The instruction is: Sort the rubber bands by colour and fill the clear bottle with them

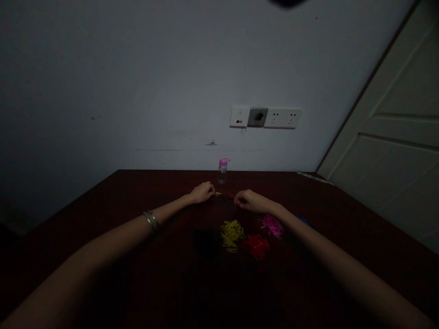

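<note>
On the dark table, my left hand (203,192) reaches forward with its fingers bent together. Its fingertips are beside a small yellow band (218,194); whether they touch it I cannot tell. My right hand (249,201) is curled, knuckles up, close to a small red band (230,195). What either hand pinches, if anything, is too small and dark to make out. Nearer to me lie loose heaps of thin bands: a yellow heap (232,234), a red heap (256,246), a pink heap (271,225) by my right forearm, and a black heap (206,243).
A clear bottle with a pink lid (223,162) stands behind my hands, near the wall. Something blue (302,220) is partly hidden by my right forearm. A flat strip (314,178) lies at the table's back right edge. Sockets (281,118) are on the wall.
</note>
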A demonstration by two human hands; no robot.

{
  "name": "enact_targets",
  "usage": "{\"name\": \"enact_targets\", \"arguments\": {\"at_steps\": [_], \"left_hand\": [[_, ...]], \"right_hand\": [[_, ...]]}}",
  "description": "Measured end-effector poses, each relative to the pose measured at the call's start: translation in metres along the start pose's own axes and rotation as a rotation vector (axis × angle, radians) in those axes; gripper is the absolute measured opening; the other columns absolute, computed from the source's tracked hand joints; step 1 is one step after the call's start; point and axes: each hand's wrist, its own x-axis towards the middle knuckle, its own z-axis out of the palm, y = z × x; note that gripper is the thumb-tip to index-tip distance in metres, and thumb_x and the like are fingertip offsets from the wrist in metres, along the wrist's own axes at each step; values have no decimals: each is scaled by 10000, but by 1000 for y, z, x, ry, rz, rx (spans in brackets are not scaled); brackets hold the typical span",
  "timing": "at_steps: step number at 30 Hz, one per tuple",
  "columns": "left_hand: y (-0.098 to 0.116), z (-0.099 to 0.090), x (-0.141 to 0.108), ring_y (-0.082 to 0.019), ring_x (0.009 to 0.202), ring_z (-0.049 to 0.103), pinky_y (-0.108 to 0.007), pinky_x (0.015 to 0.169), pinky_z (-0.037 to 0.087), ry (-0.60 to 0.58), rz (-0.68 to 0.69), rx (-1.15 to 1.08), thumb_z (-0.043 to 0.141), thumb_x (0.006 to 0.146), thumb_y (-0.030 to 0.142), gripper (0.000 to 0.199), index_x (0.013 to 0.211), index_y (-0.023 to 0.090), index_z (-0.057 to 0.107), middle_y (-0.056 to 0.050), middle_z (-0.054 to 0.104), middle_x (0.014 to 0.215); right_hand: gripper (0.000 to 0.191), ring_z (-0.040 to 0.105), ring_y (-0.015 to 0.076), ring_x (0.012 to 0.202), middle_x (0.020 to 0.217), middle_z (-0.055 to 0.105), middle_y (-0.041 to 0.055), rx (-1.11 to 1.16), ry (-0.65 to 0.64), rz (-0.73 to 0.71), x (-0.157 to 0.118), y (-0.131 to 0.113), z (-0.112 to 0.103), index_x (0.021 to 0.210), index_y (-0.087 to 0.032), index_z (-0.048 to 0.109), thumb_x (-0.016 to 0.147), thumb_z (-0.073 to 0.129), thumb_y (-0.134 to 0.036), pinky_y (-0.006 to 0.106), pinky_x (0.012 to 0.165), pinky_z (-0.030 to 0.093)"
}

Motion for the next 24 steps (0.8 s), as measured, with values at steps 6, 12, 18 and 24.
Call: {"name": "enact_targets", "arguments": {"at_steps": [6, 12, 18, 24], "left_hand": [[54, -13, -19, -119, 749, 555, -214, 694, 399, 17, 212, -275, 512, 761, 184, 162, 836, 127, 643, -42, 636, 822], [130, 7, -54, -92, 688, 534, -181, 620, 383, -139, 497, -283, 559, 751, 230, 181, 886, 147, 646, -37, 617, 810], [128, 13, -44, -93, 683, 537, -176, 612, 391, -159, 531, -366, 556, 753, 322, 240, 877, 138, 646, -39, 613, 791], [53, 1, 21, -146, 795, 569, -219, 702, 414, -45, 141, -122, 470, 728, 142, 287, 955, 150, 644, -58, 645, 909]], "right_hand": [[226, 557, 130, 710, 807, 630, 50, 302, -30, 81, -48, -5, -31, 851, -117, 620, 684, 468, -116, 234, 641, 429], [242, 549, 115, 657, 768, 628, 28, 312, -225, 146, -92, -24, -22, 839, -139, 630, 654, 481, -93, 216, 580, 412], [256, 554, 123, 681, 784, 633, 29, 287, -263, 161, -104, -21, -19, 875, -146, 634, 652, 514, -108, 220, 596, 425], [241, 553, 127, 673, 788, 635, 50, 199, -4, 105, -56, 6, -29, 852, -115, 638, 680, 470, -101, 231, 614, 424]]}}
